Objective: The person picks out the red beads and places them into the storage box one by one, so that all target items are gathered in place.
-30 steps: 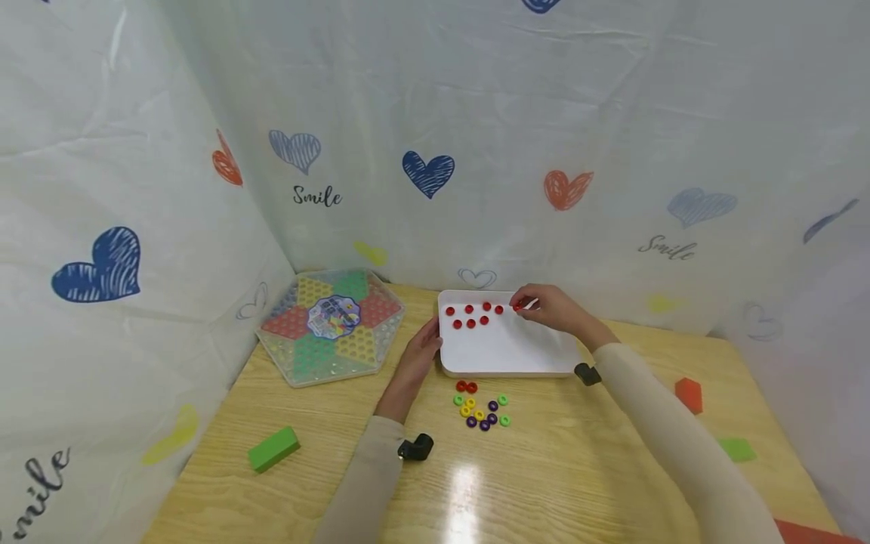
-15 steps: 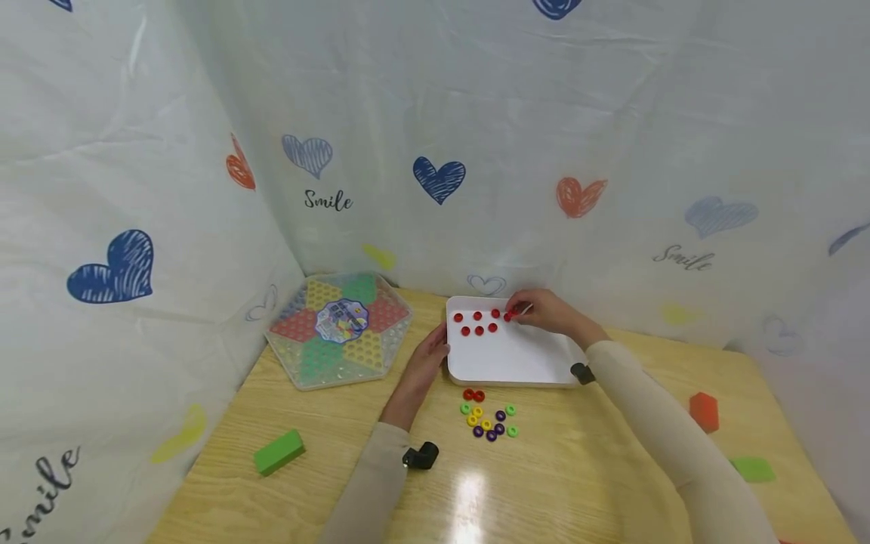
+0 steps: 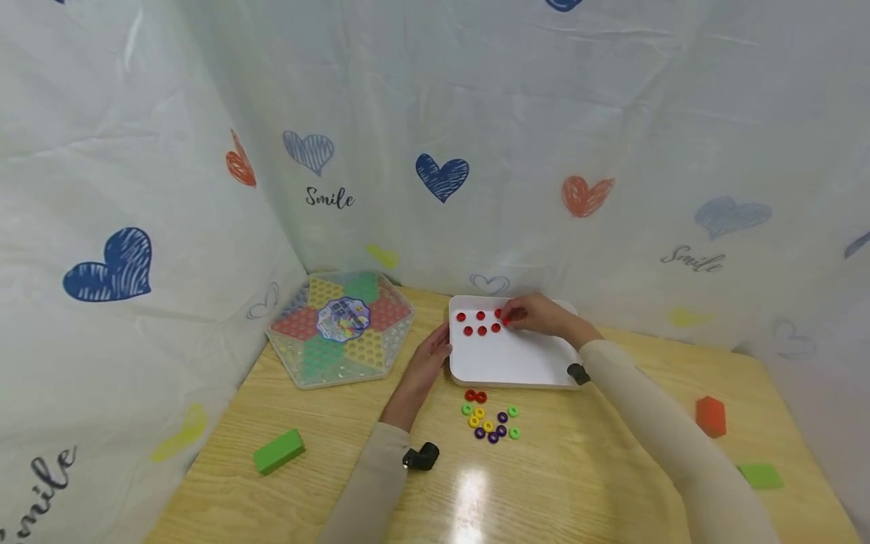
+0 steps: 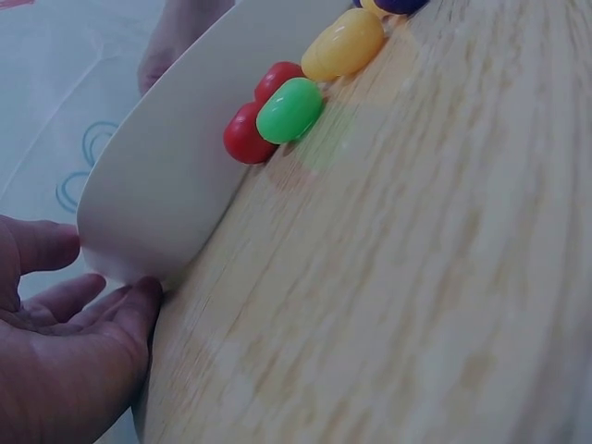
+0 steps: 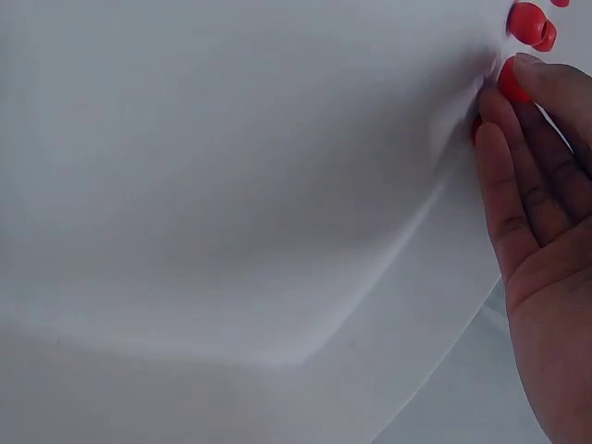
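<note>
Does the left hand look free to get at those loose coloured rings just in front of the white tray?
Probably yes. The left hand rests open against the tray, and bare tabletop lies between it and the rings.

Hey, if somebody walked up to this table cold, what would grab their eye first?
Probably the white tray at the table's middle, with small red rings in rows at its far left corner, where the right hand touches one while the left hand rests against the tray's left edge. Next, the colourful hexagonal game board to the left, and the loose cluster of mixed-colour rings just in front of the tray.
</note>
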{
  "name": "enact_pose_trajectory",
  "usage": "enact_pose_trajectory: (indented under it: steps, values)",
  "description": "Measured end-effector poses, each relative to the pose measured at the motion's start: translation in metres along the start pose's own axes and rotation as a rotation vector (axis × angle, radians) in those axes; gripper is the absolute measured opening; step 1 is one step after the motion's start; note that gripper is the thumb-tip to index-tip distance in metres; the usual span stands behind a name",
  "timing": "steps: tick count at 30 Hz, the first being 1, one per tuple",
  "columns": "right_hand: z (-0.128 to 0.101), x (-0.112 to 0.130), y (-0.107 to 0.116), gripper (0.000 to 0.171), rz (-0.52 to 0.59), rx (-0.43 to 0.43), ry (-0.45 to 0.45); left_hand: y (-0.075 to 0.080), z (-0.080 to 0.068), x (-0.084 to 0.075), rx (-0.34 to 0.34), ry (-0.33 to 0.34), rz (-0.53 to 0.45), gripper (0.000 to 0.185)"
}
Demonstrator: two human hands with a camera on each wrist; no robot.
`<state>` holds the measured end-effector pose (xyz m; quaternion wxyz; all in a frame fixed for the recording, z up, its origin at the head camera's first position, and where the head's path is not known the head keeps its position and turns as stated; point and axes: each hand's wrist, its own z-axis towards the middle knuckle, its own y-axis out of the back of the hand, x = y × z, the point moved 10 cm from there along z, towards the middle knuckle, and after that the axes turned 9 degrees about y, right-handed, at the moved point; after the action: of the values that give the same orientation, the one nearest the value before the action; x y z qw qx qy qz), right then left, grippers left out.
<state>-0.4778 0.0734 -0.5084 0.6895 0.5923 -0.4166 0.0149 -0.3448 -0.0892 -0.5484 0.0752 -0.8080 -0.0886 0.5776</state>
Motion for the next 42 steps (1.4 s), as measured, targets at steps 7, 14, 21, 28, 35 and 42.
enact_pose_trajectory:
  steps: [7,14,21,28,35,42]
  values:
    - [0.002,0.003,-0.003,0.019,0.014,-0.001,0.011,0.000,0.000,0.000,0.009,-0.018,-0.006,0.052]
    - [0.002,0.005,-0.003,0.018,-0.004,-0.006,0.012,0.000,0.002,0.001,0.010,-0.012,-0.003,0.052]
    - [-0.001,0.008,-0.001,0.021,-0.041,0.016,0.006,-0.001,0.002,0.000,0.003,-0.007,-0.003,0.052]
    - [-0.010,0.023,0.003,0.030,-0.049,0.022,0.022,0.000,0.003,0.002,0.001,-0.002,-0.007,0.052]
    - [-0.029,0.047,0.003,0.032,-0.051,0.001,0.048,-0.001,0.002,0.003,0.009,-0.001,0.004,0.052]
    - [-0.044,0.086,-0.009,0.026,-0.041,0.024,0.145,0.000,0.004,0.001,0.009,-0.018,-0.001,0.052]
